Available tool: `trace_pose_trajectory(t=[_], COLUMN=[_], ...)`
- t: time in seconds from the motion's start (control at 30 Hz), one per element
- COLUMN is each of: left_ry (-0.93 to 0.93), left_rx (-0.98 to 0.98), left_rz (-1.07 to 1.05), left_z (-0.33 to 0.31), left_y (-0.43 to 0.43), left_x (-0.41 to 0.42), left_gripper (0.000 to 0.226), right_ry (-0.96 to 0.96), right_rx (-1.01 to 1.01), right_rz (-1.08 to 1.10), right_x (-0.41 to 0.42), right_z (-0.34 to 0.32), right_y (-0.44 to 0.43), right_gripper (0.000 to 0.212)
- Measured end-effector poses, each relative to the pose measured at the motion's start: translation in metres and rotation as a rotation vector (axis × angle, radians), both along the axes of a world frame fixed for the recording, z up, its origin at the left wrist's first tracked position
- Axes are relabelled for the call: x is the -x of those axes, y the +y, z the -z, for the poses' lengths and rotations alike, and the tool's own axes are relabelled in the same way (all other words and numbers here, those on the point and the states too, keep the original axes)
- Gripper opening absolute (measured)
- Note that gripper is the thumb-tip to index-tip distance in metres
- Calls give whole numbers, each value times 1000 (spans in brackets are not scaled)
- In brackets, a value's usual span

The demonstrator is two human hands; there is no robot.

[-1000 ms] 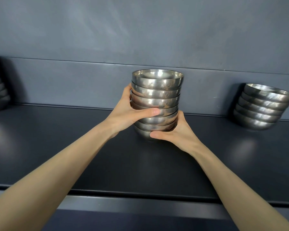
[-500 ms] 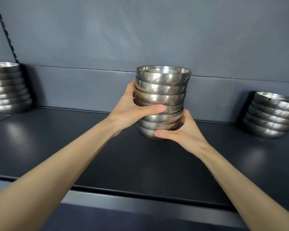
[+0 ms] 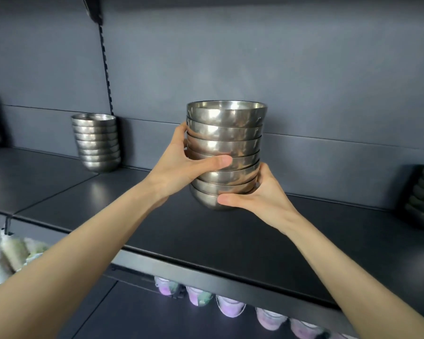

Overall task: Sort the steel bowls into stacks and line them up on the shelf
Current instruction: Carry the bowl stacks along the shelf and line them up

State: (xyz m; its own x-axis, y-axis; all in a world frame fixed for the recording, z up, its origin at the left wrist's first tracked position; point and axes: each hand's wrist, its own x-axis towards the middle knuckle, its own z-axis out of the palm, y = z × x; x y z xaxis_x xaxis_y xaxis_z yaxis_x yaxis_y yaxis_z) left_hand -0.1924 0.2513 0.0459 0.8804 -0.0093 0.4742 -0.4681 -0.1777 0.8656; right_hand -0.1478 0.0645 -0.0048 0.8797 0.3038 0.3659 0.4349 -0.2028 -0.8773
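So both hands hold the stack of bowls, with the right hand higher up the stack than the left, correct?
Not quite. Both hands hold the stack of bowls, but the left hand is the higher one, thumb across the middle; the right hand grips near the bottom bowl. The head view shows this.
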Motion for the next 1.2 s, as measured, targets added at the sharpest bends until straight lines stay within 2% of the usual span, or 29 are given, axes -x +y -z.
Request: trace_pose_trajectory(t=[0.2, 0.43, 0.57, 0.67, 1.03, 1.2], left_ry=[-29, -59, -70, -65, -87, -84], left_rx=[0, -10, 8, -3, -19, -13], left_rz=[-61, -123, -158, -193, -282, -321], left_z=[-6, -11, -11, -12, -19, -21], left_y=[79, 187, 245, 285, 406, 467], left_x=[34, 77, 97, 106, 73, 39], left_gripper=[88, 74, 86, 87, 85, 90], right_ry=[-67, -114, -112, -104, -155, -172], right_rx=[-40, -82, -90, -94, -56, -56], right_rz=[-109, -182, -230, -257, -345, -384], right_x=[24, 53, 64, 66, 19, -20], right_z=[-6, -10, -8, -9, -24, -27], right_y=[82, 196, 257, 300, 426, 490], right_gripper=[109, 109, 108, 109, 113, 108])
